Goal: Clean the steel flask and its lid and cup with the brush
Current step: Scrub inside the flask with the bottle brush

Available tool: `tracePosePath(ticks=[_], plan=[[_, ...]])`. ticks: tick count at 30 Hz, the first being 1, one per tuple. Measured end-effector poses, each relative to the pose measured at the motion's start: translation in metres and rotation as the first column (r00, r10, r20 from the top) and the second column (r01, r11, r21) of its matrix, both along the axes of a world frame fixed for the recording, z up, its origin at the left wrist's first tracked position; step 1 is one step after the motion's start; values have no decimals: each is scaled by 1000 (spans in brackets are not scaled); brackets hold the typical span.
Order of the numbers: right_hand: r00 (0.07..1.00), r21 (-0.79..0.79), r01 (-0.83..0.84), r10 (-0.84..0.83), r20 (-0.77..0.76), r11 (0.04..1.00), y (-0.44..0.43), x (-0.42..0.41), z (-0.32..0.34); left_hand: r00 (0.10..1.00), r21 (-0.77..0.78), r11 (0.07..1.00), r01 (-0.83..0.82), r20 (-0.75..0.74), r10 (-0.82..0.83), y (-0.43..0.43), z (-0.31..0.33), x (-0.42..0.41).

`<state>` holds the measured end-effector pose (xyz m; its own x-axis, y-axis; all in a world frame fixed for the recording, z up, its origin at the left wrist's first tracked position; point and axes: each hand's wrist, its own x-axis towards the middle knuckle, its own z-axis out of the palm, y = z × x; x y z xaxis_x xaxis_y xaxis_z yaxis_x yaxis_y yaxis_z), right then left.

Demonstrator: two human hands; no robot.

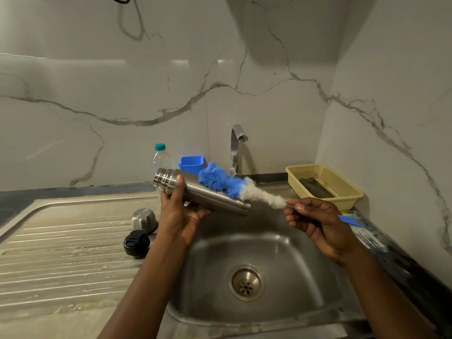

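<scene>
Head view: left hand [179,216] grasps flask [212,194] above sink [281,245]; right hand [315,221] grips brush [225,182], bristles on flask's outside. Left of sink: cup [144,220], lid [136,242], probably not yet brushed.

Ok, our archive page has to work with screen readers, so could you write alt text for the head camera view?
Over a steel sink, a person's left hand holds a steel flask on its side while the right hand holds a blue and white brush across the flask's outside. A steel cup and a black lid sit on the drainboard at left.
</scene>
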<state>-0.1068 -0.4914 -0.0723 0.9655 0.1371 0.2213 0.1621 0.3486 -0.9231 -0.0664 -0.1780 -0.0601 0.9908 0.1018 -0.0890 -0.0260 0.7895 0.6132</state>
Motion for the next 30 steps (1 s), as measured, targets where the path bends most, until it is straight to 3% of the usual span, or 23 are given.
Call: tracePosePath(ticks=[6, 12, 20, 25, 30], plan=[[996, 11, 84, -84, 7, 996, -23, -6, 8, 998, -16, 998, -65, 23, 66, 14, 2, 7], [1000, -20, 20, -20, -11, 1000, -3, 0, 3, 997, -41, 997, -71, -2, 71, 10, 0, 5], [993, 36, 116, -116, 19, 993, -27, -4, 6, 994, -77, 991, -105, 23, 107, 25, 2, 9], [997, 13, 81, -81, 18, 997, -15, -1, 1, 995, -51, 994, -97, 7, 98, 16, 2, 6], [988, 104, 150, -152, 17, 983, -37, -7, 5, 992, -97, 989, -116, 30, 119, 26, 2, 7]])
